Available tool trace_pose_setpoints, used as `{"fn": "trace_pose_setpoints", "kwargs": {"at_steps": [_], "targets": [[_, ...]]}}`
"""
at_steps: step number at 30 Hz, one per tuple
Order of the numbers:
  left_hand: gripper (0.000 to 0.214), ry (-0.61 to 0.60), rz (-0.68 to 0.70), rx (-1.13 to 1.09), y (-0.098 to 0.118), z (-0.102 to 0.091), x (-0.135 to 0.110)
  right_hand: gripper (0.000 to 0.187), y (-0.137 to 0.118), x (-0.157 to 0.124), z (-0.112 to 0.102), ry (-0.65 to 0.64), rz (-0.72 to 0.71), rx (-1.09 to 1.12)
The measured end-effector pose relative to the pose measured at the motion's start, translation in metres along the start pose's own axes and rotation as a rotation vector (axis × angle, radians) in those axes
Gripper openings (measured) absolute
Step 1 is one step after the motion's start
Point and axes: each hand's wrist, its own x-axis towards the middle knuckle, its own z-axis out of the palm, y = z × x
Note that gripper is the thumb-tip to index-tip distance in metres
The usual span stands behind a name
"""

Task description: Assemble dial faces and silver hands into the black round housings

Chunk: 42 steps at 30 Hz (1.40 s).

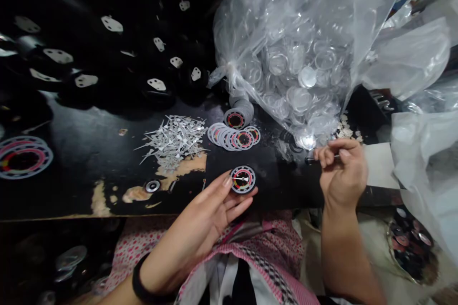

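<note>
1. Presently, fingers [229, 182] of the left hand [200, 228]: extended and lightly curled, tips pinching the near rim of the dial disc [243, 179] from below and the side. The disc is held, not lying free.
2. Right hand [341, 176]: fingers closed around a thin dark tool [310, 160], tip pointing left toward the disc. The tool's exact kind is too small to tell.
3. Handling note, as judgement: the disc is thin and the pointer on it small, so it seems best kept level, gripped by the rim only, with the face left uncovered. The tool would do well to come in low and slowly to the disc centre, right wrist braced on the surface [89, 152], since a slip could scratch the print or bend the pointer.
4. Dial disc, description: round, flat, black centre, red ring, pale outer band with fine markings, one white pointer lying across the middle. It sits at the near edge of the surface, just above the person's lap.
5. Beyond the disc: a fanned stack of like discs [232, 137], face up, overlapping.
6. Left of the disc: a loose heap of silvery pointers [173, 140], and a small round metal part [152, 186] lying alone.
7. Beyond and right of the disc: a clear plastic bag [304, 47] full of transparent round covers, knotted at one side.
8. Far left of the disc: a larger ring-printed dial [23, 157], partly cut off by the frame.
9. Near side of the disc: patterned pink cloth [265, 248] over the lap; dark wristband [138, 279] on the left wrist.
</note>
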Motion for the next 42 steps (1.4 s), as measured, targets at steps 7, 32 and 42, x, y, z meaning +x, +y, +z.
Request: {"fn": "trace_pose_setpoints", "kwargs": {"at_steps": [7, 32, 42], "targets": [[0.025, 0.046, 0.184, 0.096, 0.007, -0.004, 0.0, 0.015, 0.007, 0.002, -0.034, 0.038, -0.161, -0.429], [0.03, 0.036, 0.301, 0.021, 0.008, 0.001, -0.002, 0.011, -0.055, -0.023, 0.093, -0.925, -0.515, -0.882], [0.027, 0.043, 0.277, -0.013, 0.003, -0.005, 0.0, 0.014, -0.049, -0.023, 0.101, -0.943, -0.337, -0.839]]}}
